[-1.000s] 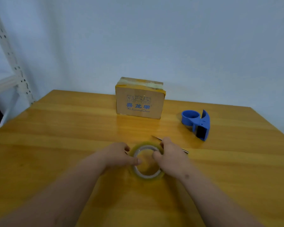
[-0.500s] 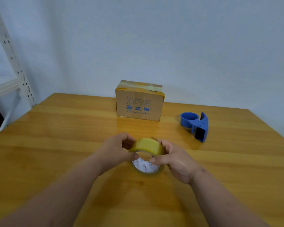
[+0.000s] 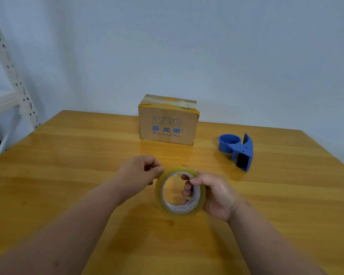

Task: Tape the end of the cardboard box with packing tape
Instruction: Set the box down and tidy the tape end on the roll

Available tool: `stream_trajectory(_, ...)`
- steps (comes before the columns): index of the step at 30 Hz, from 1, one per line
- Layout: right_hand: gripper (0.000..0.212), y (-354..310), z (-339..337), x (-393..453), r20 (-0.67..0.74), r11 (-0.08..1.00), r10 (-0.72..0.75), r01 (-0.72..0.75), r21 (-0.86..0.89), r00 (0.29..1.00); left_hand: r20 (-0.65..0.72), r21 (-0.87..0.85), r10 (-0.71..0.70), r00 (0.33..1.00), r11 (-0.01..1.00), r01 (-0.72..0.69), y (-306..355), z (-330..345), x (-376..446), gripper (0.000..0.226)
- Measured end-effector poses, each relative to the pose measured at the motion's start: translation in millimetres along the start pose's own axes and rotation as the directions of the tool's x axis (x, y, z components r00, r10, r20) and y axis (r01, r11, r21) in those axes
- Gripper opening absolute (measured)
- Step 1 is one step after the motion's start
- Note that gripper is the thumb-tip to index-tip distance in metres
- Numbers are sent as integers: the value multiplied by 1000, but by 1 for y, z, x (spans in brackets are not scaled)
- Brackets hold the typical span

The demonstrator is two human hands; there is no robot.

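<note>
A yellowish roll of packing tape [image 3: 160, 197] is held upright above the wooden table [image 3: 68, 155], its hole facing me. My right hand [image 3: 213, 195] grips the roll's right side, fingers through the core. My left hand [image 3: 139, 173] pinches the roll's upper left rim with thumb and forefinger. The cardboard box [image 3: 168, 121] stands at the far middle of the table, blue print on its front and old tape across its top. Both hands are well short of the box.
A blue tape dispenser [image 3: 239, 150] with no roll in it lies right of the box. A white perforated shelf post [image 3: 12, 76] stands at the far left against the pale wall. A thin dark object peeks out behind the roll's top.
The roll has been lifted off the table and turned upright. My right hand's fingers have gone through the core and my left hand has shifted to the upper left rim.
</note>
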State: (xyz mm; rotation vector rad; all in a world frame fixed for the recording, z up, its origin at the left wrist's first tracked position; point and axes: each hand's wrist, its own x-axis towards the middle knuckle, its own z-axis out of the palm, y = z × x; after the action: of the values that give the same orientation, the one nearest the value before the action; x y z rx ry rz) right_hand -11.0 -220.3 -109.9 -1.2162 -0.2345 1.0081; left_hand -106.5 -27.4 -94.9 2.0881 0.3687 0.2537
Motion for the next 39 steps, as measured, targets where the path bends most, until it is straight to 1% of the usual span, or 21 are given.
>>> stream_trajectory(6,40,4,-3,4,9,997,55,-55,60,998,53,18,-11,999,1000,10,4,3,-1,21)
stream_trajectory(10,35,8,-6,5,-6,995,75,-74,66,997,30,58,-29,999,998,27,7,4,-1,23)
stream_trajectory(12,32,9,-5,7,-59,996,63,-59,72,996,8,80,-22,1000,997,21,9,4,-1,23)
stream_trajectory(14,32,10,-2,10,-157,999,26,-19,46,987,2,125,-1,1000,992,0,11,5,0,24)
stream_trajectory(15,35,9,1,13,-199,1000,-9,5,-18,980,3,158,11,1000,987,-11,12,6,-1,25)
stream_trajectory(16,40,9,3,15,-230,992,-56,27,-127,972,2,193,21,1000,981,-21,14,7,-1,26)
stream_trajectory(18,55,9,8,19,-300,907,-189,49,-419,935,-11,271,39,999,962,-34,17,8,0,28)
stream_trajectory(19,53,10,10,19,-335,849,-273,62,-525,902,-14,295,40,999,955,-34,19,9,1,30)
stream_trajectory(21,37,12,18,16,-351,735,-464,132,-665,813,-15,300,10,1000,954,-5,20,9,4,32)
stream_trajectory(22,27,14,22,12,-316,673,-545,181,-717,776,-13,291,-13,1000,957,16,20,9,5,32)
stream_trajectory(23,19,17,27,9,-258,618,-590,223,-754,765,-9,277,-32,999,960,33,21,8,5,32)
stream_trajectory(24,20,19,31,5,-180,570,-598,256,-781,781,-5,264,-45,999,963,44,22,8,6,31)
stream_trajectory(26,41,23,38,1,-40,480,-523,255,-839,851,0,247,-58,998,967,56,26,6,6,31)
stream_trajectory(27,46,24,40,1,1,449,-485,250,-858,874,0,253,-54,999,966,53,28,6,5,31)
stream_trajectory(28,47,25,40,2,21,445,-463,253,-859,886,-3,284,-39,999,958,38,29,5,5,32)
stream_trajectory(29,46,24,40,2,26,464,-451,259,-847,892,-6,341,-15,1000,940,16,30,4,4,31)
stream_trajectory(31,46,20,39,2,17,509,-445,268,-818,896,-12,451,47,999,892,-37,28,4,4,24)
stream_trajectory(32,45,19,39,1,6,521,-440,261,-813,898,-27,474,76,997,879,-54,27,5,4,20)
stream_trajectory(34,44,15,39,-1,-25,552,-434,244,-797,901,-80,481,137,987,873,-82,24,7,2,16)
stream_trajectory(37,37,14,39,-2,-74,613,-428,229,-756,901,-170,434,252,953,887,-157,20,11,1,15)
stream_trajectory(39,36,14,40,-2,-101,631,-426,215,-745,899,-200,397,285,937,898,-188,21,12,-1,14)
